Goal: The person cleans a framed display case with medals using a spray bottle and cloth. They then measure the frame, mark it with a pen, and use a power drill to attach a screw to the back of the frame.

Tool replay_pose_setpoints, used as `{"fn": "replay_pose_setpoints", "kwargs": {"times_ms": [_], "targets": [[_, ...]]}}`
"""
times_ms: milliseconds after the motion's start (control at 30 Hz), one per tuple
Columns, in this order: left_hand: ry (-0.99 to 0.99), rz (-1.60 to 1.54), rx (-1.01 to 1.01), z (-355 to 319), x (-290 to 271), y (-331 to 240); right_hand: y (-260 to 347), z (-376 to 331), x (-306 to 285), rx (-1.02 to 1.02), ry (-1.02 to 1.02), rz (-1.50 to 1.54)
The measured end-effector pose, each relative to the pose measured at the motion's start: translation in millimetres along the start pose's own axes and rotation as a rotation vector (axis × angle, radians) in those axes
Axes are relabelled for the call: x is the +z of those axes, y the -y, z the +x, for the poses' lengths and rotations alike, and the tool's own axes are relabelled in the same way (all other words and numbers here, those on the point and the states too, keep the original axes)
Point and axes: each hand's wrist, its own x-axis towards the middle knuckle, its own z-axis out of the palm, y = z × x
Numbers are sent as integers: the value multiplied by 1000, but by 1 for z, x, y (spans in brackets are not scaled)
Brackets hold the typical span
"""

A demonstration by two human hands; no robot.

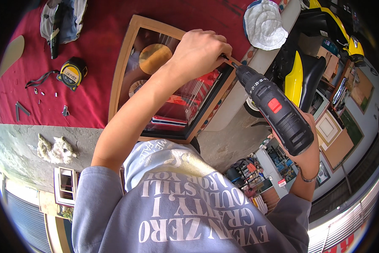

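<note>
While the left hand (200,52) pinches closed at the bit tip to steady it, the right hand (305,154) grips the cordless drill (275,111), aimed at the wooden picture frame's (124,63) corner on the red-clothed worktop (96,105); tape measure (72,74) lies nearby.

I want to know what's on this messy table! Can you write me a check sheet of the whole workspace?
Surface: red cloth over the table, grey floor below.
Job's things: wooden picture frame lying flat on the cloth; black cordless drill with its tip at the frame's far right corner.
Clutter: yellow tape measure, small metal bits, bundled grey cloth, white cap.
Hands: left hand pressed on the frame by the drill tip, fingers curled; right hand wrapped round the drill's grip.
Cables: nothing seen; only the tape measure's black strap.
Surroundings: yellow and black scooter, more frames leaning nearby.
</note>
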Motion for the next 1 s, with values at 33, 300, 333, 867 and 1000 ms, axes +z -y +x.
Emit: {"fn": "replay_pose_setpoints", "kwargs": {"times_ms": [33, 300, 333, 867, 1000], "targets": [[1, -5, -2, 0, 0, 0, -1, 0, 0, -4, 1, -3], [-36, 35, -14, -2, 3, -4, 3, 3, -1, 6, 6, 2], [-42, 44, -18, -2, 4, -4, 2, 3, -1, 12, 8, 3], [-104, -9, -10, -3, 6, -2, 9, 4, -1, 23, 6, 44], [-26, -3, -9, -2, 3, -2, 14, 6, -5, 5, 35, 3]]}}
